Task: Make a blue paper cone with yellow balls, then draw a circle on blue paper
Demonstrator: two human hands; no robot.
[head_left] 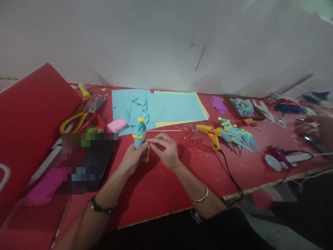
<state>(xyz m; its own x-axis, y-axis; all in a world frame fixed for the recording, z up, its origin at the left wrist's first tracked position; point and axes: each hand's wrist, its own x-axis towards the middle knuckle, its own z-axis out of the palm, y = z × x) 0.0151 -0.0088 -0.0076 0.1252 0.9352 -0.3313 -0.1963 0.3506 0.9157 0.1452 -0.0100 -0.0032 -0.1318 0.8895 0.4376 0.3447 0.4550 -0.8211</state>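
Observation:
My left hand (131,158) is closed around a light blue paper cone (139,133), held upright with a yellow ball on its tip and a yellow trim around its middle. Close beside it, my right hand (166,151) pinches its thumb and forefinger together at the left thumb. What lies in that pinch is too small to make out. A small yellow piece (146,155) shows below the fingers, and I cannot tell which hand touches it. Behind the hands a thin stick (165,131) lies on the red table (156,201).
A yellow glue gun (211,133) with a black cord lies at right, near several finished blue cones (238,135). Blue sheets (177,107) lie along the wall. Scissors (74,123) and a dark flat object (104,166) are left. Another person's hand (321,130) appears far right.

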